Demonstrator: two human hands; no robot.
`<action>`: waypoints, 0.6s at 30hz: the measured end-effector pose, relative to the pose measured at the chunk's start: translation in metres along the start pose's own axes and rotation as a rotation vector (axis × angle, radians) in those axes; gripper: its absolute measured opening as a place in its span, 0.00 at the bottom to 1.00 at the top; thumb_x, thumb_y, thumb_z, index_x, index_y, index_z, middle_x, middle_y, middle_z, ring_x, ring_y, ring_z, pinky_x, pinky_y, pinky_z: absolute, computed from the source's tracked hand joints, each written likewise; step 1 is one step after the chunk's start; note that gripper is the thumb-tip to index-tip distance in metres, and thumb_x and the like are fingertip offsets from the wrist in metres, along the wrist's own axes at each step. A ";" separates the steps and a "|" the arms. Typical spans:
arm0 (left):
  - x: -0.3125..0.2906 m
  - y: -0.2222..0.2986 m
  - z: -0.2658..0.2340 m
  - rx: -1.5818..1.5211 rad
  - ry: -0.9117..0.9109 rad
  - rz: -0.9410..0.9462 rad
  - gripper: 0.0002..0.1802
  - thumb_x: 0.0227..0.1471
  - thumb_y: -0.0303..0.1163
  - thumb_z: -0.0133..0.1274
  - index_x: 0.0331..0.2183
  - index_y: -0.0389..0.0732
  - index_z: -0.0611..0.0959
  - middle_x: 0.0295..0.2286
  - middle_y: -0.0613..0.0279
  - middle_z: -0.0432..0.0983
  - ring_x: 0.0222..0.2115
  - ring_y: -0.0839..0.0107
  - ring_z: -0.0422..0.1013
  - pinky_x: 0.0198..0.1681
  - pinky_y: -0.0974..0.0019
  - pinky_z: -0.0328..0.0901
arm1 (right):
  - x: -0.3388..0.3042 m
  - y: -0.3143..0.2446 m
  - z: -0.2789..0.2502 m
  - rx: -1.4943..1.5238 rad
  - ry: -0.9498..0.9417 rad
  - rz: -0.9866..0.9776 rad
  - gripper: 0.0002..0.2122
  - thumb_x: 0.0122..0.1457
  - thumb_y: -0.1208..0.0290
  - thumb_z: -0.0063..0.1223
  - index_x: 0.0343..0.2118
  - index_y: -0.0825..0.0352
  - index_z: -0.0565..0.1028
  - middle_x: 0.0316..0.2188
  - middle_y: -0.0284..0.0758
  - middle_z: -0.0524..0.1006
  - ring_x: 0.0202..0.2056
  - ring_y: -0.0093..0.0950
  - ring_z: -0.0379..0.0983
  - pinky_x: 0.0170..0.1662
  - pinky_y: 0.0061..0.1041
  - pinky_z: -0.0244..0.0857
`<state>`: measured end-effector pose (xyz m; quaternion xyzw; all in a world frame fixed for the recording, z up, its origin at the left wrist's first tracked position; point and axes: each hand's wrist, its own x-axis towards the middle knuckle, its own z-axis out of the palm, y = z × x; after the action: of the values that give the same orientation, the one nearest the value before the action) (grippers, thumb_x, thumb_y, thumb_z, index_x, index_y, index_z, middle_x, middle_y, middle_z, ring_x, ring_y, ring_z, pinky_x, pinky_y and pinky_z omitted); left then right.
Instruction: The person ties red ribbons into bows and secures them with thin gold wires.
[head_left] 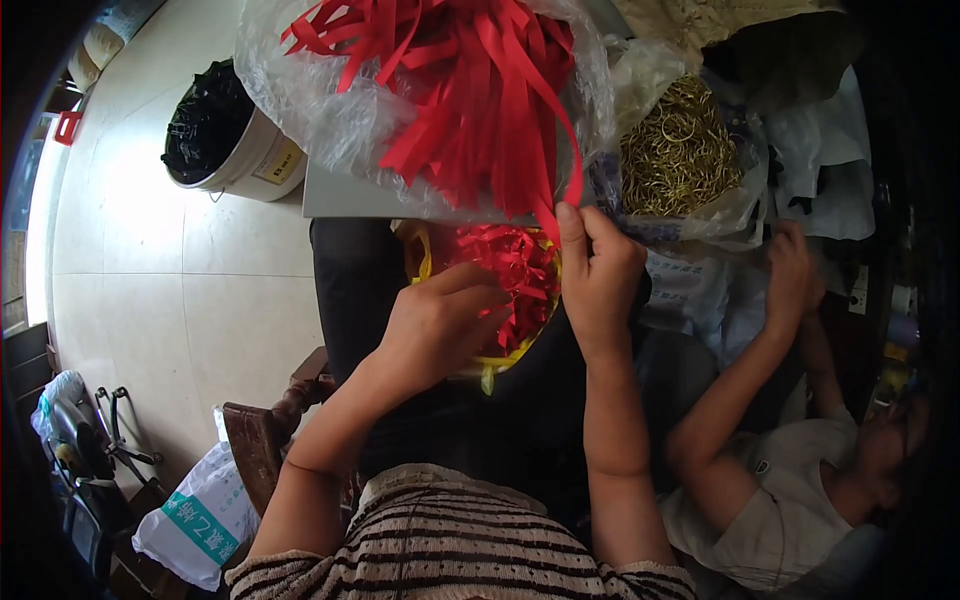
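Observation:
My right hand (602,268) pinches the end of a long red ribbon (574,165) between thumb and fingers. The ribbon hangs from a loose bundle of red ribbons (470,110), which lies on clear plastic wrapping (345,150). On my lap is a yellow-rimmed bag (519,353) with many short red ribbon pieces (525,285) in it. My left hand (440,325) is over the bag's left side, its fingers curled together. Its fingertips point toward the pieces and are partly hidden, so what they hold, if anything, cannot be made out.
Beyond my lap stands a grey tabletop (345,200). Gold-coloured curved metal pieces (680,150) fill a plastic bag at the right. A co-worker's hands (792,275) are at the right. On the left floor stand a white bucket (245,165) with black plastic and a white sack (200,520).

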<state>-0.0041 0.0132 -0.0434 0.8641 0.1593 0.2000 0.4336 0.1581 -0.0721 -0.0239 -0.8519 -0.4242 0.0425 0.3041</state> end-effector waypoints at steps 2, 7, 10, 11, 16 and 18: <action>0.008 0.008 -0.004 -0.048 0.010 0.042 0.10 0.41 0.25 0.57 0.32 0.40 0.80 0.30 0.60 0.73 0.26 0.61 0.73 0.27 0.64 0.68 | 0.005 -0.002 -0.006 -0.030 0.168 -0.126 0.07 0.54 0.71 0.53 0.25 0.69 0.72 0.19 0.34 0.72 0.19 0.33 0.72 0.21 0.26 0.63; 0.038 0.034 -0.026 0.086 0.208 0.215 0.15 0.37 0.23 0.54 0.33 0.40 0.78 0.24 0.62 0.70 0.21 0.64 0.70 0.22 0.67 0.65 | 0.005 -0.021 -0.037 -0.249 0.360 -0.436 0.05 0.51 0.70 0.54 0.26 0.66 0.73 0.25 0.34 0.72 0.24 0.31 0.73 0.23 0.27 0.64; 0.047 0.033 -0.032 0.295 0.234 0.372 0.14 0.33 0.26 0.55 0.30 0.41 0.78 0.22 0.64 0.68 0.19 0.67 0.69 0.20 0.67 0.63 | -0.006 -0.035 -0.063 -0.425 -0.006 -0.653 0.07 0.46 0.72 0.56 0.28 0.66 0.75 0.29 0.35 0.73 0.28 0.31 0.73 0.26 0.26 0.66; 0.046 0.036 -0.035 0.297 0.240 0.378 0.14 0.33 0.26 0.55 0.30 0.41 0.78 0.22 0.64 0.68 0.19 0.67 0.69 0.20 0.67 0.63 | -0.009 -0.037 -0.069 -0.319 0.003 -0.715 0.08 0.45 0.74 0.57 0.30 0.67 0.75 0.30 0.37 0.74 0.28 0.33 0.74 0.27 0.26 0.67; 0.026 0.060 -0.057 -0.068 0.144 0.402 0.07 0.38 0.27 0.56 0.26 0.39 0.78 0.24 0.61 0.69 0.22 0.67 0.70 0.22 0.68 0.64 | -0.002 -0.058 -0.065 0.288 -0.009 -0.777 0.20 0.42 0.75 0.58 0.42 0.70 0.73 0.33 0.35 0.73 0.30 0.30 0.72 0.29 0.23 0.67; 0.019 0.066 -0.071 -0.289 0.200 0.365 0.07 0.48 0.31 0.53 0.25 0.38 0.76 0.25 0.56 0.69 0.26 0.68 0.68 0.30 0.68 0.64 | -0.017 -0.060 -0.037 0.693 -0.161 -0.585 0.27 0.47 0.75 0.57 0.53 0.70 0.64 0.28 0.34 0.74 0.27 0.27 0.72 0.29 0.20 0.66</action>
<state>-0.0153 0.0323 0.0528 0.7835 0.0127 0.3802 0.4913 0.1174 -0.0755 0.0358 -0.5386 -0.6298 0.1604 0.5362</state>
